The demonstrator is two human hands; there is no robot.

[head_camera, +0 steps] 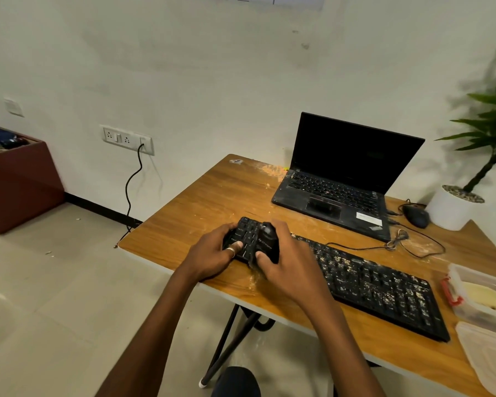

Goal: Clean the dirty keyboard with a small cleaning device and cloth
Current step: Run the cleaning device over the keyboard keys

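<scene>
Keyboard (370, 285), black and thick with pale crumbs, lies slantwise on the wooden table (201, 196), its left end under the person's fingers and the rest stretching off to the right of them. The left hand (212, 253) holds that left end, fingers curled round its far edge and a ringed finger laid on the keys. The right hand (287, 262) grips a small black cleaning device (268, 239), fingers wrapped over its top and thumb against its near side; the device sits on the keys just right of the left hand's fingers. Beyond the fingers stands an open laptop (341, 181) with a dark screen, a mouse (417, 216) to its right, then a white plant pot (453, 207). Far right of the fingers, by the keyboard's other end, lie a clear plastic box (484, 296) and a lid (487, 356)
</scene>
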